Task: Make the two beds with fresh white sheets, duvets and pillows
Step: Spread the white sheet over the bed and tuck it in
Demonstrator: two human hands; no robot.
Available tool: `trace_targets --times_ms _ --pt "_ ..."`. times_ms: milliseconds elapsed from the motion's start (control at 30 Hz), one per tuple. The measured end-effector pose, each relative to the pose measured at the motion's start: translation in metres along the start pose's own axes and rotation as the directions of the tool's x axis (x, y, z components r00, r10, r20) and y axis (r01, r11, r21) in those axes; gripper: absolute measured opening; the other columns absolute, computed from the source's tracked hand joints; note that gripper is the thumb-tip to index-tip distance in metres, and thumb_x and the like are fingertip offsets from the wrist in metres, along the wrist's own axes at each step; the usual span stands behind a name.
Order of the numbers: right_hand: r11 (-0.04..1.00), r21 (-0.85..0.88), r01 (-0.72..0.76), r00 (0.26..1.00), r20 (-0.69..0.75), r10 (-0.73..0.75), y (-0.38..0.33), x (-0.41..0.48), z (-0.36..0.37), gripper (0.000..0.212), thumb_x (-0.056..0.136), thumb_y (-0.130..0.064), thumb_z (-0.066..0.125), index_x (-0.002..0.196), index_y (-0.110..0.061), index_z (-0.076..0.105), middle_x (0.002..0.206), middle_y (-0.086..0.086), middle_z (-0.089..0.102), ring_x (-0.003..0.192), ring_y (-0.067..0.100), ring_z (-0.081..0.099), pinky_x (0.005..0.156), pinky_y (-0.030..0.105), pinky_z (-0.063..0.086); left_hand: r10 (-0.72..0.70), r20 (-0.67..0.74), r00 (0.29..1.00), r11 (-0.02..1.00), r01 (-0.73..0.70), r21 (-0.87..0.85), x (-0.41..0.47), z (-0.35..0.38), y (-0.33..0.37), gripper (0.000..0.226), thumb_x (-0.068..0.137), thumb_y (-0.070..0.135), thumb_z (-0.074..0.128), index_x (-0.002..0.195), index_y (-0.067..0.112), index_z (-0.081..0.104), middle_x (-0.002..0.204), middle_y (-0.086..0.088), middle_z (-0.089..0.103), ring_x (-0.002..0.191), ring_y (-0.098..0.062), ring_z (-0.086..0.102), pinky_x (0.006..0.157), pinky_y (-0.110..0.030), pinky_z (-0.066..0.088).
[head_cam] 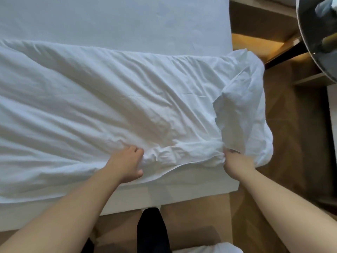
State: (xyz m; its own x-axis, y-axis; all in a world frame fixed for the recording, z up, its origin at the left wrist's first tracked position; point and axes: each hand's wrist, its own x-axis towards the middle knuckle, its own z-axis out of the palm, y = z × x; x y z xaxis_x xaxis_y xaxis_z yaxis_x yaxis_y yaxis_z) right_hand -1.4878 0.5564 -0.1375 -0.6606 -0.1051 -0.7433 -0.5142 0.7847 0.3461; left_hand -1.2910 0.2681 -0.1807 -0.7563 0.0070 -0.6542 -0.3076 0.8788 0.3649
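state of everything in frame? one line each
duvet: wrinkled, lies across the near part of the bed, right end bunched and hanging past the mattress edge.
sheet: smooth and flat on the mattress, uncovered at the far side.
left hand: grips the duvet's near edge.
right hand: grips bunched duvet fabric near the right end.
round table: dark, upper right; items on it too blurred to tell.

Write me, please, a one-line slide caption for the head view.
The left hand and right hand grip the near edge of a rumpled white duvet lying across the sheeted bed.
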Motion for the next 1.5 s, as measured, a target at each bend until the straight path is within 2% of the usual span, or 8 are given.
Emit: trace_targets --times_ms 233,400,533,633,767,1000,1200,1500 --pt "0.900 0.435 -0.033 0.867 -0.436 0.243 0.002 -0.002 -0.001 0.053 0.084 -0.038 0.064 0.127 -0.016 0.043 0.128 0.008 0.047 0.115 0.028 0.046 0.090 0.045 0.041 0.041 -0.046 0.998 0.999 -0.040 0.010 0.014 0.013 0.026 0.059 0.080 0.055 0.057 0.127 0.024 0.038 0.126 0.002 0.042 0.109 -0.019 0.047 0.078 -0.030 0.043" --pt "0.883 0.461 -0.088 0.925 -0.292 0.244 -0.008 0.033 -0.033 0.109 0.076 -0.049 0.074 0.150 -0.036 -0.005 0.160 0.011 0.002 0.144 0.038 0.016 0.106 0.057 0.035 0.095 -0.106 0.990 0.988 -0.081 0.130 0.033 0.021 0.064 0.104 0.064 0.065 0.067 0.148 0.029 0.016 0.136 -0.003 0.033 0.115 -0.026 0.047 0.083 -0.036 0.048" --pt "0.988 0.149 -0.035 0.920 -0.383 0.090 -0.011 0.068 -0.051 0.049 0.094 -0.010 0.051 0.139 -0.017 0.033 0.131 0.018 0.048 0.111 0.042 0.056 0.085 0.046 0.049 0.018 -0.146 0.989 0.980 0.011 0.198 0.050 0.032 0.085 0.061 0.058 0.020 0.083 0.111 0.021 0.053 0.093 -0.003 0.053 0.070 -0.027 0.058 0.046 -0.030 0.041" --pt "1.000 -0.028 0.013 0.905 -0.424 -0.024 0.021 0.078 -0.052 0.031 0.094 -0.001 0.039 0.122 -0.010 0.050 0.114 0.016 0.061 0.101 0.040 0.063 0.076 0.041 0.047 0.033 -0.206 0.978 0.990 -0.004 0.140 0.064 0.023 0.087 0.034 0.078 0.003 0.058 0.106 0.020 0.050 0.095 -0.003 0.056 0.074 -0.031 0.062 0.046 -0.029 0.029" --pt "0.968 0.091 -0.233 0.912 -0.325 0.250 0.110 0.049 -0.020 0.025 0.096 -0.014 0.040 0.117 -0.016 0.051 0.095 0.011 0.063 0.083 0.035 0.064 0.066 0.038 0.048 0.254 -0.261 0.931 0.962 -0.216 0.164 0.055 -0.002 0.091 0.040 0.047 -0.004 0.071 0.075 0.018 0.051 0.066 -0.001 0.051 0.037 -0.027 0.039 0.042 -0.017 0.006" --pt "0.394 0.724 -0.567 0.755 0.265 0.600 0.157 0.028 0.033 0.045 0.086 -0.039 0.054 0.115 -0.005 0.061 0.107 0.017 0.065 0.090 0.039 0.068 0.077 0.047 0.059 0.141 0.163 0.976 0.933 -0.186 0.308 0.030 -0.015 0.097 0.047 0.088 0.019 0.048 0.133 0.021 0.037 0.126 -0.003 0.048 0.104 -0.027 0.058 0.067 -0.033 0.038" --pt "0.224 0.886 -0.405 0.705 0.147 0.694 0.096 0.040 0.005 0.102 0.077 -0.038 0.076 0.152 -0.019 0.010 0.150 0.016 0.029 0.135 0.040 0.036 0.108 0.051 0.035 0.161 -0.001 0.987 0.921 -0.150 0.359 0.043 -0.012 0.101 0.035 0.091 0.021 0.043 0.126 0.017 0.047 0.129 -0.004 0.047 0.121 -0.024 0.046 0.077 -0.033 0.039" --pt "0.779 0.625 0.050 0.823 -0.467 0.322 0.081 0.028 -0.069 0.099 0.077 -0.047 0.073 0.150 -0.036 0.007 0.163 0.005 0.003 0.148 0.033 0.010 0.111 0.066 0.021 0.129 -0.120 0.984 0.931 -0.078 0.356 0.051 -0.057 0.102 0.029 0.092 0.028 0.044 0.119 0.016 0.046 0.122 -0.003 0.045 0.112 -0.023 0.045 0.081 -0.032 0.036"
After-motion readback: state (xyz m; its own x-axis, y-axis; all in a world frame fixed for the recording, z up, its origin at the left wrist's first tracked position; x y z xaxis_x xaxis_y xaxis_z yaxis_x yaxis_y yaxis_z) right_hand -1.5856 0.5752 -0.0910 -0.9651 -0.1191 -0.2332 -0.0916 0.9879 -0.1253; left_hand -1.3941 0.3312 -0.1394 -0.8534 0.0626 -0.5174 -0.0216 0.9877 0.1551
